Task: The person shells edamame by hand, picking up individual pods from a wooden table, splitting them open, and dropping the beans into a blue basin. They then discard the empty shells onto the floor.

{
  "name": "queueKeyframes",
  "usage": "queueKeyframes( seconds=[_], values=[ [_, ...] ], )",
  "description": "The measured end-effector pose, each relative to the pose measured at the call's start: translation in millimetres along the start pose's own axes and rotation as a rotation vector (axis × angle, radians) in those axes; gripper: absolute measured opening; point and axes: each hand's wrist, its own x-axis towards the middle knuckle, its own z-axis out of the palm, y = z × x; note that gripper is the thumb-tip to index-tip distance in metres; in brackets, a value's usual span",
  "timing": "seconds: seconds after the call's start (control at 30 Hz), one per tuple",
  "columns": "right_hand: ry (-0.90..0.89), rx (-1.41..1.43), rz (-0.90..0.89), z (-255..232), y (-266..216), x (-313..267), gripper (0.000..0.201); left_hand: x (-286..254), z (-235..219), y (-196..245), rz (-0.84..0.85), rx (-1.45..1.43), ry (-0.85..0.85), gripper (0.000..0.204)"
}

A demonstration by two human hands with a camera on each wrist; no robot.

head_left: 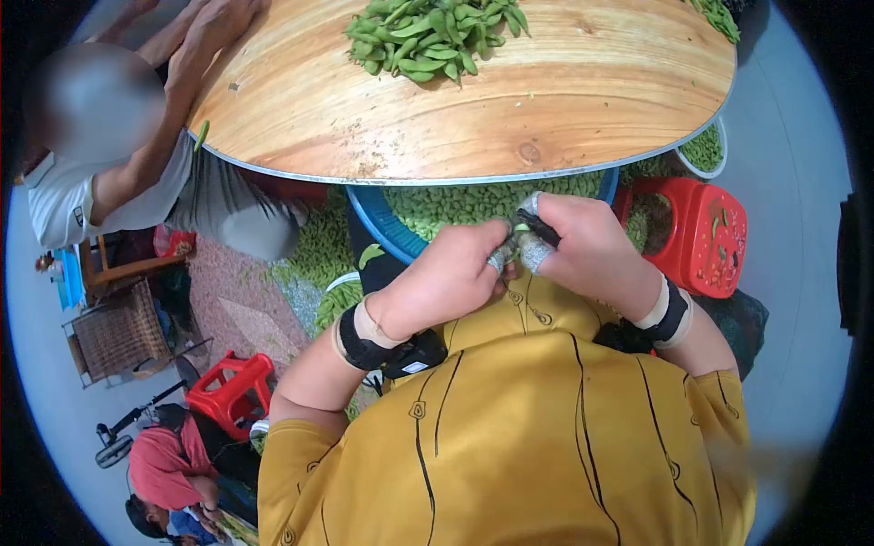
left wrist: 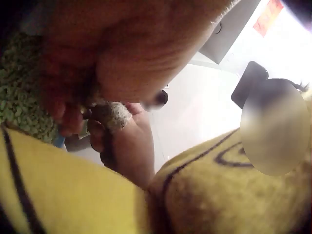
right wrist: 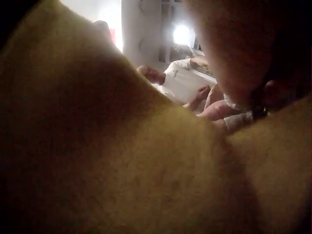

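My left hand point(head_left: 451, 268) and right hand point(head_left: 592, 241) meet in front of my yellow shirt, just off the table edge. Between their fingertips they pinch a green soybean pod point(head_left: 522, 227), mostly hidden by the fingers. Pale tape point(head_left: 539, 252) wraps several fingertips, and something black covers part of the right index finger. Under the hands, a blue basin point(head_left: 369, 223) holds many shelled green beans point(head_left: 437, 205). In the left wrist view the left hand point(left wrist: 131, 53) fills the top, with a taped fingertip point(left wrist: 116, 116) beyond it. The right wrist view is dark and mostly sleeve.
A wooden round table point(head_left: 319, 118) bears a heap of soybean pods point(head_left: 428, 36). A red stool point(head_left: 715, 237) stands at the right, near a white bowl point(head_left: 724, 159) of beans. Another person point(head_left: 137, 173) sits at the left; pods point(head_left: 314, 246) cover the floor there.
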Motion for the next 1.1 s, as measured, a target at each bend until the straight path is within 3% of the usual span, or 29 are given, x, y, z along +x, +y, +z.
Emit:
queueKeyframes(
  seconds=[0.07, 0.1, 0.17, 0.27, 0.37, 0.6, 0.67, 0.77, 0.9, 1.1],
  values=[
    [0.008, -0.071, -0.012, 2, -5, 0, 0.019, 2, 1, 1, 0.089, 0.271, -0.018, 0.024],
    [0.008, -0.071, -0.012, 2, -3, 0, 0.019, 3, 1, 3, 0.090, 0.270, -0.018, 0.024],
    [0.017, -0.035, 0.053, 4, 3, 1, 0.017, 4, 0, 8, -0.089, -0.075, -0.050, 0.024],
    [-0.026, 0.129, 0.155, 0, 6, 2, 0.018, 8, -2, -3, -0.221, -0.305, -0.055, 0.026],
    [0.026, 0.093, 0.090, 0, 15, 0, 0.018, 4, -5, -5, -0.226, -0.389, 0.041, 0.026],
    [-0.045, 0.208, 0.131, 12, 29, 0, 0.019, 7, 3, 0, -0.250, -0.331, -0.056, 0.028],
    [-0.085, -0.075, 0.091, 8, 33, -2, 0.020, 5, 2, -5, -0.232, -0.318, -0.013, 0.027],
    [-0.001, -0.116, -0.022, 5, 28, -10, 0.019, 4, 6, -4, -0.222, -0.314, 0.045, 0.027],
    [-0.021, -0.059, -0.060, 3, 16, -10, 0.020, 5, 15, 2, -0.249, -0.300, 0.028, 0.029],
    [0.000, -0.101, -0.006, 5, 8, -9, 0.024, 8, 21, 15, -0.224, -0.251, 0.035, 0.024]
  ],
)
